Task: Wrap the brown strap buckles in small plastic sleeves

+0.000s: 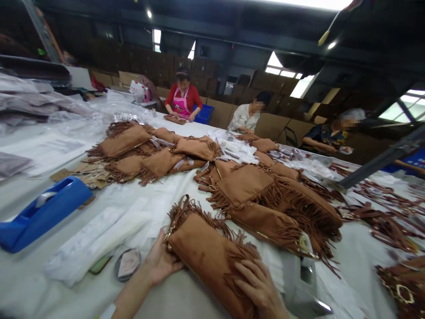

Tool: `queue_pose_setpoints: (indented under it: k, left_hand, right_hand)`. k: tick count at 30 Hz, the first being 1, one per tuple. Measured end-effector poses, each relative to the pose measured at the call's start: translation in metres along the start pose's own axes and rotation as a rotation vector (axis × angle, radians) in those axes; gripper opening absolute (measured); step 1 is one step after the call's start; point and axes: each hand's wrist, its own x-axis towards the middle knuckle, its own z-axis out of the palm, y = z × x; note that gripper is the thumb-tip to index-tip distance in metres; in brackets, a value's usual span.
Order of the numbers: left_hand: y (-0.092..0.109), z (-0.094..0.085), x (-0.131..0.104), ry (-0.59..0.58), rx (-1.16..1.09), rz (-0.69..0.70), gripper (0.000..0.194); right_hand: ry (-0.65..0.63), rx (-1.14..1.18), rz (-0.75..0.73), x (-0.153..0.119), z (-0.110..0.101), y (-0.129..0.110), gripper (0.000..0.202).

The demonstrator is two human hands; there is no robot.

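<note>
A brown fringed suede bag [202, 248] lies at a slant in front of me, with a zipper along its lower edge and gold-coloured hardware at its left corner. My left hand [162, 261] grips that corner, thumb up by the hardware and fingers passing under the edge. Across the right end of the bag rests my right hand [255, 279], its fingers stretched out over the fringe; its thumb is not visible. More brown fringed bags [245, 184] are heaped just beyond.
A blue tape dispenser [46, 210] stands at the left and a grey tape dispenser [305, 279] right of my right hand. White packing sheets [96, 239] and a roll of tape [128, 264] lie left. Brown straps [381, 221] cover the right. Several people work across the table.
</note>
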Motion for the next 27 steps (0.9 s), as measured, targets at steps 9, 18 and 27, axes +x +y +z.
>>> queue_pose_setpoints:
  k: [9,18,27]
  left_hand:
    - [-0.030,0.005,-0.018,0.120,-0.115,0.085,0.008]
    - [-0.042,0.015,-0.026,0.236,-0.056,0.082,0.014]
    - [-0.085,-0.015,-0.058,0.097,0.278,-0.191,0.023]
  right_hand:
    - [0.046,-0.245,0.389,0.014,-0.002,0.078,0.031]
    - [0.211,-0.326,0.696,0.037,0.015,0.106,0.030]
    - [-0.042,0.007,0.274,0.072,0.074,-0.055,0.057]
